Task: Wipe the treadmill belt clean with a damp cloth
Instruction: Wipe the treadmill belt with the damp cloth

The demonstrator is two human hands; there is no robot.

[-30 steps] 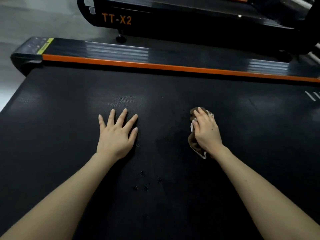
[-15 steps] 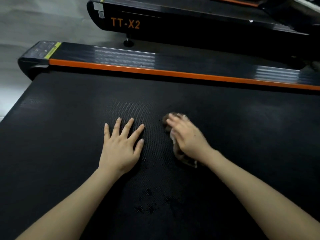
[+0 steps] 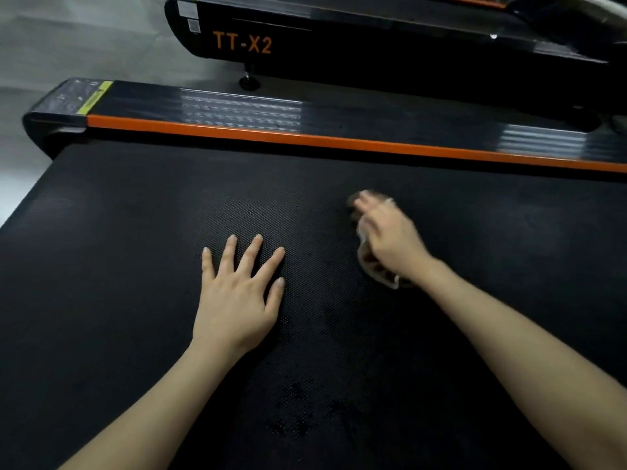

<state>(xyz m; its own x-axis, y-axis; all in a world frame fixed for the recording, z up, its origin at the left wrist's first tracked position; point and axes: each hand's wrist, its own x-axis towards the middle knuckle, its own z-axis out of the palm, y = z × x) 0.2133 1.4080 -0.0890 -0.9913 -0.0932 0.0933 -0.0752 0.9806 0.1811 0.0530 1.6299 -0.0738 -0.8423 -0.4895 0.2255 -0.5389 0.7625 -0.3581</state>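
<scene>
Nearest you, both your bare forearms reach forward over the black, dimpled treadmill belt point(image 3: 112, 273), which fills most of the view. Between the forearms, low on the belt, sits a scatter of dark wet-looking spots point(image 3: 298, 415).

Further out, your left hand point(image 3: 237, 300) lies palm down on the belt. Its fingers are straight and spread and its thumb is out to the side. It holds nothing.

To the right and a little farther away, your right hand point(image 3: 390, 239) rests on top of the cloth point(image 3: 385, 279). The cloth is a brownish, crumpled piece with a pale edge, and it lies on the belt beneath that hand. It shows at the heel of the palm and again past the fingertips. The hand and cloth are blurred, so you cannot tell whether the fingers press flat on the cloth or curl round it. The two hands are apart, with bare belt between them.

Beyond the hands, an orange strip point(image 3: 305, 139) runs along the belt's far edge. Behind it is a glossy black side rail point(image 3: 356, 110), which carries a yellow label point(image 3: 96, 96) at its left end.

Farthest off stands a second treadmill point(image 3: 373, 39), black, with "TT-X2" in orange letters on its side. One small round foot point(image 3: 249, 81) under it rests on the pale grey floor point(image 3: 84, 39).
</scene>
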